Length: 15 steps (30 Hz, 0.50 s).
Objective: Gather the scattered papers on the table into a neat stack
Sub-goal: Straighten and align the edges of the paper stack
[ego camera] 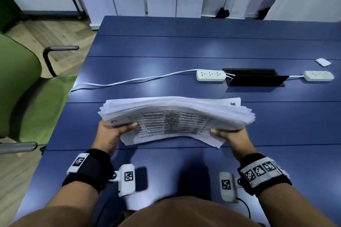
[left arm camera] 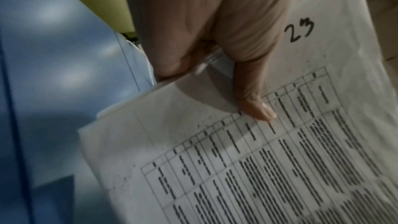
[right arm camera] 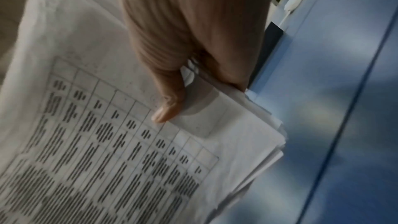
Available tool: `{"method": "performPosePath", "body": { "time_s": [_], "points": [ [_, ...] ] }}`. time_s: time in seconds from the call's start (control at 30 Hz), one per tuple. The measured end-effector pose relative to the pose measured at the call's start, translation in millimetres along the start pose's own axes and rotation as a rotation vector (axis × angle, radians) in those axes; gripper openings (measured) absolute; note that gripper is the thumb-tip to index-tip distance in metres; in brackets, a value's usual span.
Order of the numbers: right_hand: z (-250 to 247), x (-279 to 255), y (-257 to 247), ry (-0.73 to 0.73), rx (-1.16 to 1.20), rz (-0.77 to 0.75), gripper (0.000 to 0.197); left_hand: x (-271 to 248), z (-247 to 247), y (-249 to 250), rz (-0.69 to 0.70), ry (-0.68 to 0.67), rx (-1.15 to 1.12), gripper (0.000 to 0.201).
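Now paper stack raised off table; left hand, right hand clamped on ends, thumbs atop, likely for squaring edges

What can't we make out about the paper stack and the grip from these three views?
- Printed table text on the paper stack: blurred in all views.
- Fingers of the left hand and right hand: under the stack; only the thumbs show.
- Whether the stack's far edge touches the table: head view, hidden by the sheets.
- Small white item: head view, too small to identify.
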State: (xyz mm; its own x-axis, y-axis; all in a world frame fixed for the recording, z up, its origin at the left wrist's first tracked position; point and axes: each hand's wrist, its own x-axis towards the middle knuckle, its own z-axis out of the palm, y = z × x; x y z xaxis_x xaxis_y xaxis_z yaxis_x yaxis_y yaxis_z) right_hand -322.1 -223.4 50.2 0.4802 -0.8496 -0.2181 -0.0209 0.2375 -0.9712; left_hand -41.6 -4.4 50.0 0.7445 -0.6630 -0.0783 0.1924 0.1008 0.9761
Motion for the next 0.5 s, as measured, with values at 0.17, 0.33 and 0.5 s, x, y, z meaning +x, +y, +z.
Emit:
{"method": "performPosePath", "body": {
  "time_s": [0.17, 0.33, 0.5],
  "points": [
    [-13, -3, -11, -0.072, -0.121, -0.049, 0.052, 5, -16, -2, -0.021, -0.124, 0.085, 0.072],
    [-8, -14, -8, -0.095, -0.116, -0.113, 0.056, 3, -14, -1, -0.018, -0.159, 0.041, 0.06],
    [-1, -18, -14, -0.043, -0.108, -0.153, 0.072, 4, -13, -8, -0.05, -0.195, 0.078, 0.069]
  ]
}}
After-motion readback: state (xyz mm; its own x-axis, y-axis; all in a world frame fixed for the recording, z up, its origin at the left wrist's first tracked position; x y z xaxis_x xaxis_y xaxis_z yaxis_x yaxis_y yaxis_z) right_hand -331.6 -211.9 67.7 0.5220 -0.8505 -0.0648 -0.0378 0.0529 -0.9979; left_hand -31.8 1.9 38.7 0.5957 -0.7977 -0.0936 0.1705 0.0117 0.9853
